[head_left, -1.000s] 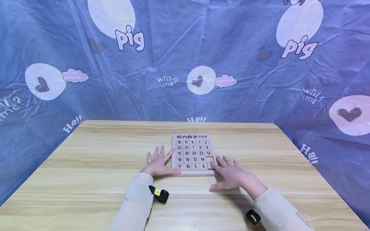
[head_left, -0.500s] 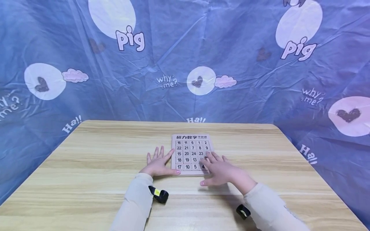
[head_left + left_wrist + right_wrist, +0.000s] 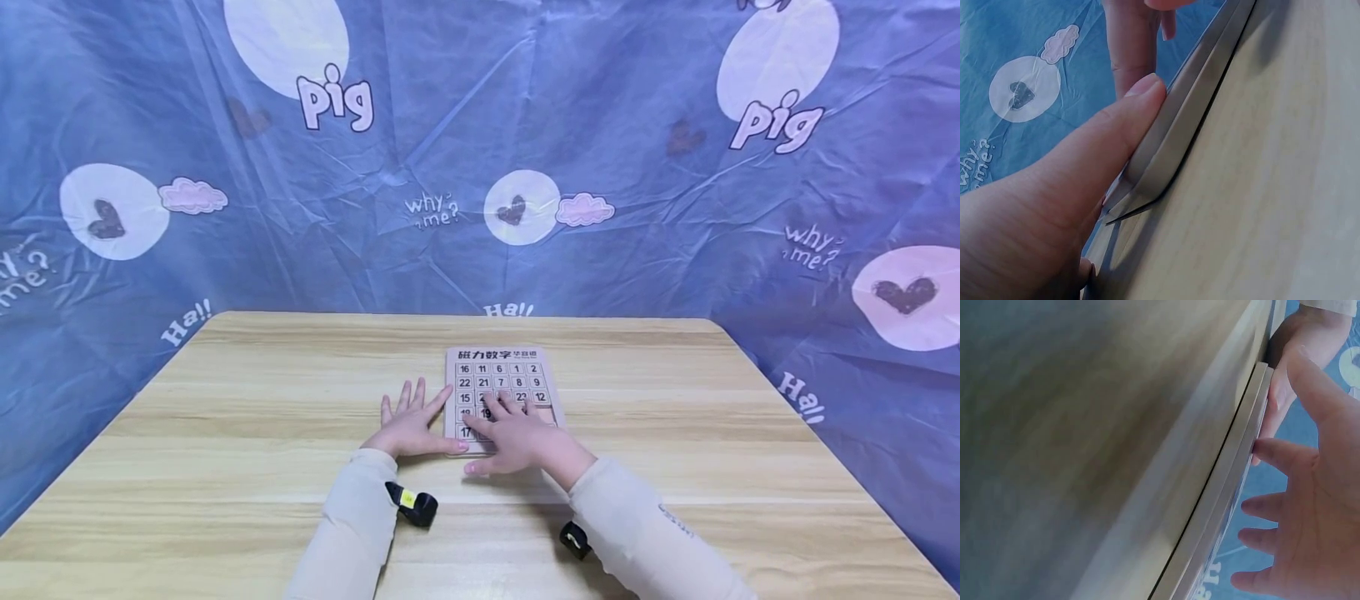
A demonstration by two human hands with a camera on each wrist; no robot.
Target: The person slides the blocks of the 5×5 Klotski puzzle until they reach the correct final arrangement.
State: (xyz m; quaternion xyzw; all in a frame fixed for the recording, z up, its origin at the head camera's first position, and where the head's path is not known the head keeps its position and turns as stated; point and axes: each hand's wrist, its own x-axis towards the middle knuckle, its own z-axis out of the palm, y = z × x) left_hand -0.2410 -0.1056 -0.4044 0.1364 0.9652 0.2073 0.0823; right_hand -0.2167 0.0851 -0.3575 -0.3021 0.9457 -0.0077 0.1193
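Observation:
A pale number-slide puzzle board [image 3: 491,355] lies flat on the table, with rows of numbered square tiles [image 3: 500,382] under a title strip. My left hand [image 3: 405,432] rests at the board's left side, fingers spread. Its thumb [image 3: 1141,100] presses the front-left corner of the frame, and the index fingertip meets the left edge. Over the lower rows spreads my right hand [image 3: 517,440], fingers extended, index fingertip at the tile marked 18. It covers several lower tiles. A pinkish vacant slot [image 3: 546,413] shows below tile 12, partly hidden by that hand.
The wooden table [image 3: 262,400] reaches back to a blue printed curtain [image 3: 420,267]. Black wrist cameras sit on both sleeves, one at the left wrist [image 3: 422,510] and one at the right [image 3: 575,540].
My right hand has moved left across the board, from its lower right corner to the tiles near the left column. The left hand has stayed in place.

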